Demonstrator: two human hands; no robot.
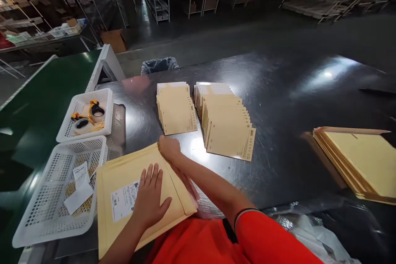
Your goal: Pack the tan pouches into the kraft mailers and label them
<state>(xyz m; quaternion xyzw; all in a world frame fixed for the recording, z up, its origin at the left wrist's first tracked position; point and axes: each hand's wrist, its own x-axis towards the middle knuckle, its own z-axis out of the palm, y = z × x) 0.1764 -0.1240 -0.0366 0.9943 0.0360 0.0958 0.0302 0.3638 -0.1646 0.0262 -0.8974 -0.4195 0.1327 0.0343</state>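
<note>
Head view: pressing a labelled envelope (pixel 123 169) under both hands

Handles the envelope at lower left of centre of the frame. Presses its face with the left hand (pixel 148 204), using straight, slightly spread fingers and gripping nothing; grips its top right corner with the right hand (pixel 169 147), using curled fingers. Already bears a label (pixel 119 205), so judged well along; shows a flap line near the right end, but cannot tell whether sealed or filled. Leaves two fans of packets untouched, one left of centre (pixel 177 113) and one at centre (pixel 230 136), plus a pile (pixel 361 161) of similar envelopes at right, apparently remaining for handling.
</note>
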